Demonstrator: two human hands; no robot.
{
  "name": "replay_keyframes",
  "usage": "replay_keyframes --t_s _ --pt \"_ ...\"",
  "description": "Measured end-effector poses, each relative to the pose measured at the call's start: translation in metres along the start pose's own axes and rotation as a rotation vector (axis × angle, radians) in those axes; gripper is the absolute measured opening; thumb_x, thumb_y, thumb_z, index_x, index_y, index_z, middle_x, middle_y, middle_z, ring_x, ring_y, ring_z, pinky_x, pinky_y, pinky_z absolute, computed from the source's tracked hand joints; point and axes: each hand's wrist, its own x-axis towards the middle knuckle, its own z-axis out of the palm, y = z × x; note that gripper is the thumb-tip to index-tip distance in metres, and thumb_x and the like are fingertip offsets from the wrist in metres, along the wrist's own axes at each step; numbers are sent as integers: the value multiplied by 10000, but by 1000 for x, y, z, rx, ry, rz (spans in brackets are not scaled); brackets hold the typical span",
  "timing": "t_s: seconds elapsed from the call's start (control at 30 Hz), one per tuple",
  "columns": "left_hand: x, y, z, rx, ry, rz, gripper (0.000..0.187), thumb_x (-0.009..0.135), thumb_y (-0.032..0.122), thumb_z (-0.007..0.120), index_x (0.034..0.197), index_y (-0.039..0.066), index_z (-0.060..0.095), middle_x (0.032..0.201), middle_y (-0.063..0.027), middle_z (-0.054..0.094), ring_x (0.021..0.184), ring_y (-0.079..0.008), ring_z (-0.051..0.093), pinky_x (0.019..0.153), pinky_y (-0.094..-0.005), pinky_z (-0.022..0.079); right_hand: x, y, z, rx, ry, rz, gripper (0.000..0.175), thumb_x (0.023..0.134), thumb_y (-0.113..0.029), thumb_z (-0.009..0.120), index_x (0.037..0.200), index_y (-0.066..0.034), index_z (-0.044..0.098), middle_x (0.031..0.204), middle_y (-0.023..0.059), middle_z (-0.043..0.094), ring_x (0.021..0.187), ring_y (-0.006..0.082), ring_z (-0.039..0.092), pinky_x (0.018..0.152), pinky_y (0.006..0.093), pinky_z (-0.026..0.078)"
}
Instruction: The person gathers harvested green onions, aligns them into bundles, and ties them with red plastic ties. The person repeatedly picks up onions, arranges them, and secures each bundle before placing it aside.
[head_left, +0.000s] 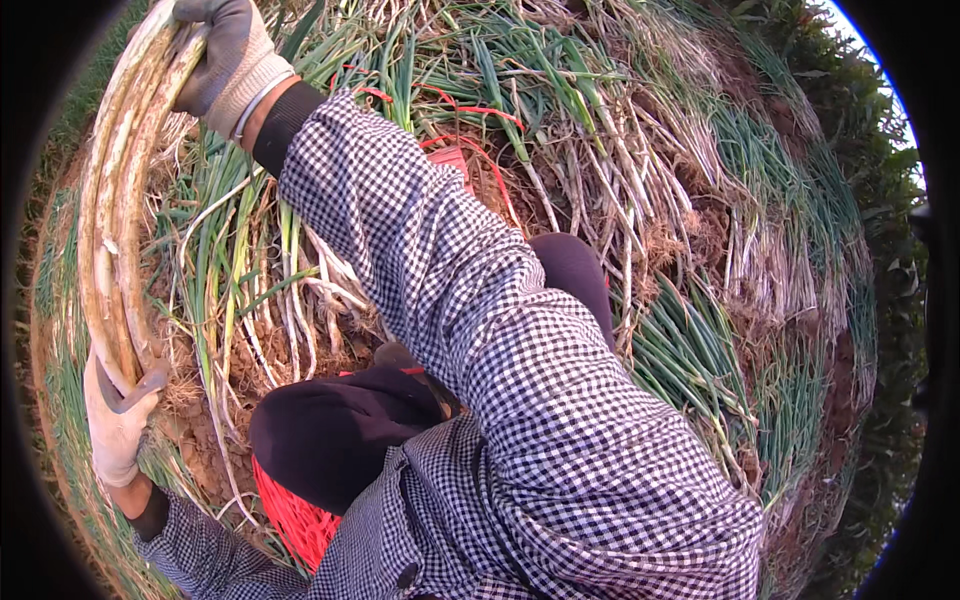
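Note:
A bundle of long, pale stalks, apparently green onion shanks (112, 202), stands close to the camera at the left, streaked with brown soil. My left hand (124, 420), in a pale work glove with a grey palm, grips its lower end. Near the upper end, my right hand (225, 64) in a matching glove is closed around the same stalks. Both ends of the bundle are partly hidden by the gloves or the picture's edge. Behind it, green onions with white shanks and roots (300, 315) lie on brown soil.
Red plastic strips (487, 112) lie among the onions ahead, and a red bunch of them (296, 517) shows beside my bent knee (345, 435). More onions (690, 352) lie in rows at the right. Tall leafy plants (892, 247) border the field.

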Motion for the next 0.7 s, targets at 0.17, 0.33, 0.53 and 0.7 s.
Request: replay_keyframes --t_s 0.17,0.33,0.53,0.7 --pt "165 3 29 -62 -246 -53 663 890 135 665 1453 -9 346 1201 -119 610 1051 -201 618 932 -358 499 -63 -205 111 -354 -183 -131 266 906 -154 603 1146 -40 620 1045 109 678 982 273 652 932 431 525" --pt "255 47 203 -227 -664 116 637 861 164 717 1400 -13 427 1146 -83 630 1010 -153 596 904 -317 491 -224 -314 124 -668 101 -600 256 952 -181 614 1162 -36 601 1075 107 667 1022 253 632 952 421 516" --pt "246 92 430 -19 -1169 -15 430 863 240 755 1195 6 613 930 13 644 769 -55 564 684 -236 485 -507 -377 54 -445 687 -1032 404 911 -178 609 1271 -3 557 1288 185 614 1165 349 589 1106 522 386" --pt "252 30 512 406 -1336 92 326 903 272 702 1093 11 659 867 -2 665 773 -94 580 722 -282 485 -633 -316 -55 -15 1338 -940 277 866 -68 588 1131 9 571 1086 165 647 1039 365 620 1034 531 467"
